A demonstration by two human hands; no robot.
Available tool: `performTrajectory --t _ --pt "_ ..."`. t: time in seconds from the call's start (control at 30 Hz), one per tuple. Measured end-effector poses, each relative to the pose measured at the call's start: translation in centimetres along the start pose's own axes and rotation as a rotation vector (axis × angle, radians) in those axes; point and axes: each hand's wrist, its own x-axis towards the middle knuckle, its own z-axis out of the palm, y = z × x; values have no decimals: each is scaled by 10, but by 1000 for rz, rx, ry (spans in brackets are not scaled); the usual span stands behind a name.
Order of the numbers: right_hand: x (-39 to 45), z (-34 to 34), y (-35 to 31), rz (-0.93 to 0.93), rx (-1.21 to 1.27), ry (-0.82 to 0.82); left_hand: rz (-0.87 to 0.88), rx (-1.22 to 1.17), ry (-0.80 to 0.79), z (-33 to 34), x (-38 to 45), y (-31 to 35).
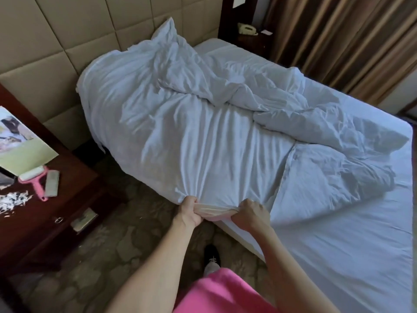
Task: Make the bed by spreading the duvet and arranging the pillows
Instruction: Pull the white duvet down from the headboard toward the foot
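Both hands, left [190, 210] and right [250, 212], clench the duvet [203, 136] hem at the bed's [338, 233] near edge; soft, light, floppy cloth, best gripped along its edge.

No writing, label, brand, number or sign can be read anywhere. The printed picture sheet [21, 141] on the counter [67, 188] at the left shows only blurred images, no legible words.

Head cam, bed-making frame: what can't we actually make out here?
- Pillows: none identifiable in the head view; the bunched duvet may cover them.
- Fingertips of left hand and right hand: buried in gripped fabric.
- Bed's foot end: cut off by the right edge.
- Phone on the far nightstand: too small for detail.
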Motion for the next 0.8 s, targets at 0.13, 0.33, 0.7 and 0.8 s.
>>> performTrajectory --t 0.13,0.33,0.7,0.8 --pt "-26 22 1 56 0 -1 -25 -72 -43 -24 -16 -13" --pt "-36 26 10 -14 33 -80 -59 29 -12 -47 -10 -17" --pt "-33 49 8 -62 196 -151 -44 374 116 -83 12 -21" --pt "-31 44 21 -46 199 -125 32 516 118 -70 10 -24"
